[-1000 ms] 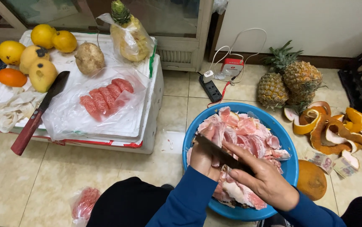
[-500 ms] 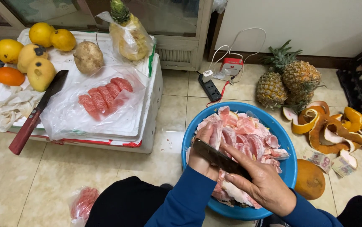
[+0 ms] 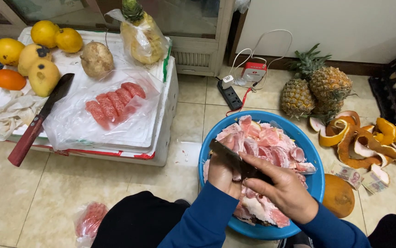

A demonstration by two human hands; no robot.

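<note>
A blue basin [image 3: 316, 183] on the tiled floor holds several pink pomelo pieces with white pith [image 3: 268, 138]. Over the basin, my right hand [image 3: 284, 189] grips a dark-bladed knife [image 3: 223, 153] whose blade points up and left. My left hand [image 3: 221, 174] is cupped around a pomelo segment right under the blade; most of that segment is hidden by my fingers. Both blue sleeves reach in from the bottom.
A white foam box [image 3: 159, 138] at left carries peeled pink segments in clear plastic [image 3: 114, 103], a red-handled cleaver [image 3: 36, 124], yellow and orange fruits [image 3: 32, 53], and a bagged pineapple [image 3: 141, 34]. Two pineapples [image 3: 315, 88], orange peels [image 3: 368, 138], banknotes [image 3: 347, 173] and a power strip [image 3: 229, 93] lie around the basin.
Both hands stay over the basin; the knife blade has shifted slightly up and left against the segment in my left hand.
</note>
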